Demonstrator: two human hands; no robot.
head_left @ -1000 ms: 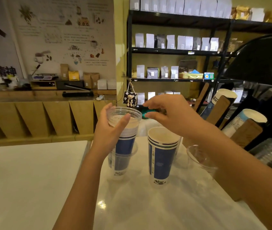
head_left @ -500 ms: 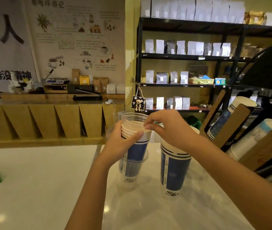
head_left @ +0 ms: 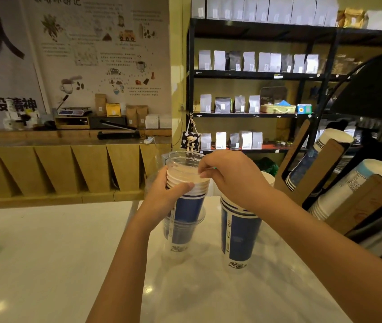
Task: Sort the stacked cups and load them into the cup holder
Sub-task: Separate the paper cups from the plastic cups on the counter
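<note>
Left hand (head_left: 168, 194) wrapped round the mixed cup stack (head_left: 186, 201), right hand (head_left: 228, 177) pinching the clear cup (head_left: 184, 160) on top, blue paper cups (head_left: 240, 231) under the right wrist — cup holder (head_left: 320, 173) further right.

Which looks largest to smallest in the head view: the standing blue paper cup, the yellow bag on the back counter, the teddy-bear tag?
1. Blue paper cup, clearly largest, though it is nearest the camera.
2 and 3. Teddy-bear tag and yellow bag: they look alike in size, so unranked.
</note>
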